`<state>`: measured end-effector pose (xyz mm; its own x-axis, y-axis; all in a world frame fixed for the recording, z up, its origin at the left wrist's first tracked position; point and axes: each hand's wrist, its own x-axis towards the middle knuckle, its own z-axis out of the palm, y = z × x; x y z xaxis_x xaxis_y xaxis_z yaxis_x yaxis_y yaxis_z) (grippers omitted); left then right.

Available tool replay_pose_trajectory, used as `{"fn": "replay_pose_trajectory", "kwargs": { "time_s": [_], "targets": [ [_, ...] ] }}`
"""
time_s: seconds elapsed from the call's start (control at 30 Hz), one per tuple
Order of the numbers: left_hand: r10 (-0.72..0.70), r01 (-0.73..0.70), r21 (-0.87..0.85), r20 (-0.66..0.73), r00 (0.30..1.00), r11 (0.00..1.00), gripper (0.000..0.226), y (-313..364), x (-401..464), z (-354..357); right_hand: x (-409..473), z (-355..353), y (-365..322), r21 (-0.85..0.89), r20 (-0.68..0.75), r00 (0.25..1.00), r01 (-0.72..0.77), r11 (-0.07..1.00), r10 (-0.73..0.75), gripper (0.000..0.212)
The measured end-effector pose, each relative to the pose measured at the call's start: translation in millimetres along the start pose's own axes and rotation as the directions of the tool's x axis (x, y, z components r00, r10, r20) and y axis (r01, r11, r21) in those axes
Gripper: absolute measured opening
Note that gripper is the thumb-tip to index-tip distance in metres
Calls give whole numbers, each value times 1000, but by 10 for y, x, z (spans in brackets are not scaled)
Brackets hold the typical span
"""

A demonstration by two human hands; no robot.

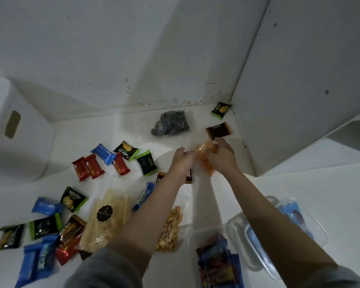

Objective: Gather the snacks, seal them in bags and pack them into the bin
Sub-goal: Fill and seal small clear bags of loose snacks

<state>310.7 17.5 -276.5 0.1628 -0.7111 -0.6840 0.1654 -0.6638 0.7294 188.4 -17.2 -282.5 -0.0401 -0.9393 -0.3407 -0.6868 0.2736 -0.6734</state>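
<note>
Left hand [181, 161]: orange snack bag [206, 161] is gripped at its edge.
Right hand [220, 156]: same bag is clutched.
Surface [299, 183]: wrapped snacks [96, 165] are scattered.

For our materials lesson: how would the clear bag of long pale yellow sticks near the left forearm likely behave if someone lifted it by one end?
The bag of pale sticks would probably sag, since its clear film looks thin and crinkled. It likely feels light for its size, being airy-looking snack sticks. The sticks look thin, so may snap if it bends sharply.
</note>
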Motion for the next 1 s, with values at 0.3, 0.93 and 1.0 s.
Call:
{"fn": "replay_pose_trajectory", "kwargs": {
  "time_s": [0.3, 0.93, 1.0],
  "targets": [
    [431, -428, 53, -128, 893, 902, 22, 110, -584, -193, -575, -100, -85, 211, -105, 982, 178, 961, -159, 51],
    [846, -823, 208, -216, 488, 528, 14, 121, -2326, -537, -2233, -783, -651, 87, -369, 714, 664, 743, -595, 69],
    [861, -830, 238, -209, 464, 505, 14, 114, -2458, -551, -2351, -865, -720, 32, -295, 676, 713, 700, -675, 51]
  ]
}}
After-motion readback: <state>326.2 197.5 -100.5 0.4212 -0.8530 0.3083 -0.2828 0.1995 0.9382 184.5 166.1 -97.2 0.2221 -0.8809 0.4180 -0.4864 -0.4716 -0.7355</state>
